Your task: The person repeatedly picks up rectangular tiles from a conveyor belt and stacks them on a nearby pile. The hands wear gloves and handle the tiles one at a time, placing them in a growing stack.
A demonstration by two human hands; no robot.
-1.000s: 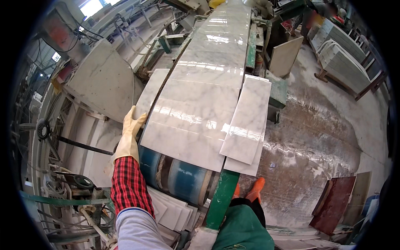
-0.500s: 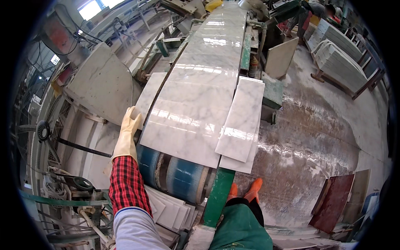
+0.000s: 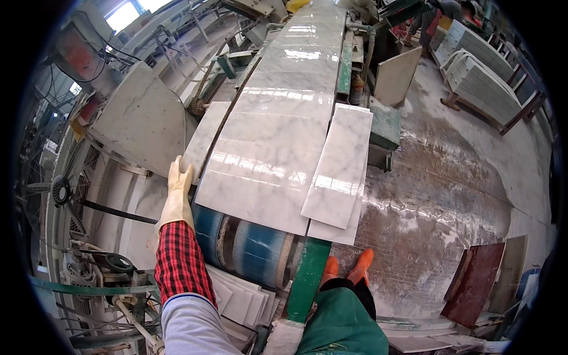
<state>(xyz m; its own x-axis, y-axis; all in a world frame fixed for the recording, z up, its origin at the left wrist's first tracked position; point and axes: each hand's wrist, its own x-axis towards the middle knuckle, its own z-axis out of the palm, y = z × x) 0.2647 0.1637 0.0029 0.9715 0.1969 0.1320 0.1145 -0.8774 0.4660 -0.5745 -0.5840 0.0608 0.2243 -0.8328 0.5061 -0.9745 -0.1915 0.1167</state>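
My left hand (image 3: 179, 188), in a cream rubber glove, reaches out beside the near end of a narrow marble strip (image 3: 207, 131). Its fingers are stretched and parted, with the thumb side close to the strip's left edge; whether they touch it I cannot tell. To the right of that strip, glossy white-grey marble slabs (image 3: 269, 133) lie along a conveyor, their near end jutting over a blue roller (image 3: 260, 251). Two more marble strips (image 3: 338, 168) overlap on the conveyor's right side. My right hand is out of view.
A green metal beam (image 3: 309, 278) stands right of the roller, close to my legs. Several tile pieces (image 3: 251, 302) lie below the roller. A large stone panel (image 3: 142, 118) leans at left. Wet floor (image 3: 432, 201) stretches to the right. A person (image 3: 432, 23) bends near stacked slabs (image 3: 485, 86).
My left hand has shifted slightly left and down, with its fingers nearer the strip's outer edge. The slabs look nearly the same, the whole view having moved a little.
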